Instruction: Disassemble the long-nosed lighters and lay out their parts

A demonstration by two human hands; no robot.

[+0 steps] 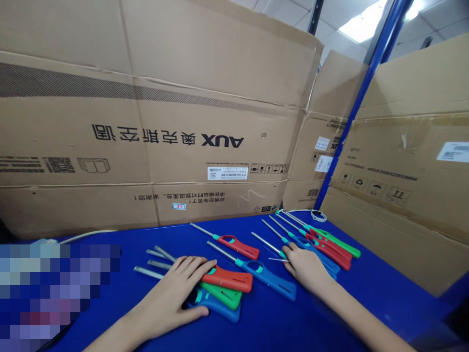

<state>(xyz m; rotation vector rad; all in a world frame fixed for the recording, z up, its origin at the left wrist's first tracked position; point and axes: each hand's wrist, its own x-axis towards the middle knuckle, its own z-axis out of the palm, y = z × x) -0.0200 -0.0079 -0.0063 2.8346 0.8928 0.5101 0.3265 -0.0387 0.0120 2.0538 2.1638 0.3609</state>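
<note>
left hand [176, 287] spread over piled lighters [232, 281], grip unclear | right hand [307, 266] curled at lighter row [328, 260], hold hidden | blue lighter [273, 281] on desk [267, 325] between hands, long axis slanting, handle nearer right

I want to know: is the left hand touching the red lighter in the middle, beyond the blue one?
Apart. The head view shows it plainly: blue tabletop and part of the blue lighter lie between left hand and red lighter.
</note>
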